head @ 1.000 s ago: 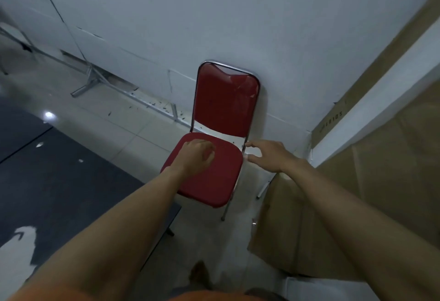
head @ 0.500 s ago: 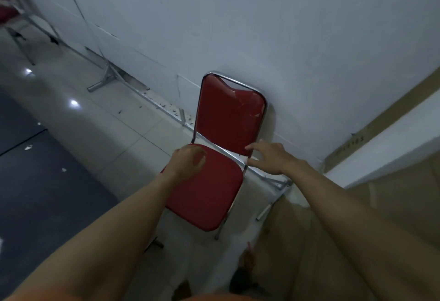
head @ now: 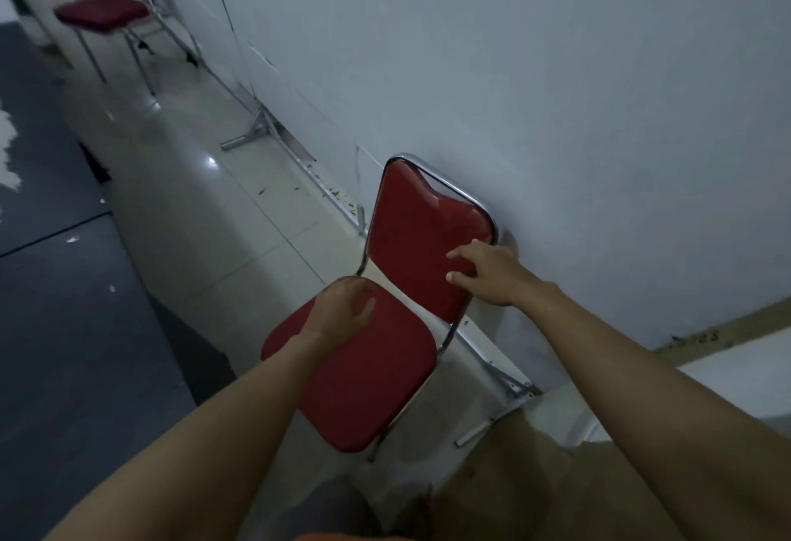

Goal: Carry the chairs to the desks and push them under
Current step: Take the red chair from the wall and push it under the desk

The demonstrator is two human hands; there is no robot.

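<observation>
The red padded chair with a chrome tube frame (head: 376,318) stands on the pale tiled floor (head: 205,215) with its backrest just beside the white wall (head: 513,70); whether the frame touches the wall cannot be told. Since half a second ago the right hand (head: 488,273) has climbed from the seat's rear corner up onto the backrest, and its fingers (head: 460,256) now lie spread on the red pad near the right edge, not visibly wrapped round the frame. The left hand (head: 342,314) has stayed on the rear left part of the seat, palm down with fingers together and slightly curled, resting flat rather than clamped on anything. The view has also swung, so a second red chair with chrome legs (head: 107,10) now shows far beyond the left hand, along the same wall.

The chair's seat faces away from the wall, toward the person, its front edge below and nearer than both hands. The backrest rises upright between the hands, its long axis running from the seat up the wall. A dark grey floor mat (head: 64,326) lies well to the left of the left hand. Brown cardboard (head: 535,476) lies below the right forearm.
</observation>
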